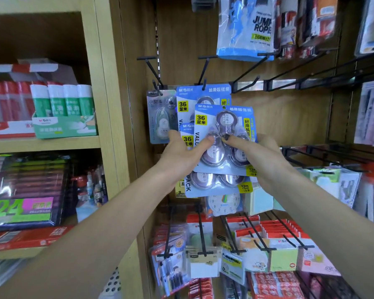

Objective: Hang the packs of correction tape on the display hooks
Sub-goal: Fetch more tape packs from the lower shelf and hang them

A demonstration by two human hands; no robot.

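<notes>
Both hands grasp blue correction tape packs just below the display hook (204, 79): the right hand (261, 156) pinches the front pack (225, 139), while the left hand (181, 154) grips what seem to be more packs behind (edges blurred). Raise the front pack's hole to the hook's tip, then slide back.

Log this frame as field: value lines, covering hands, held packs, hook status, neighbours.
left hand: grips blue packs, thumb on the front pack
right hand: pinches the front pack from its right side
front pack: held in front of the hooks, not hung
hung pack: blue, on its hook
grey pack: hangs on the next hook to the left
hooks to the right: bare
</notes>
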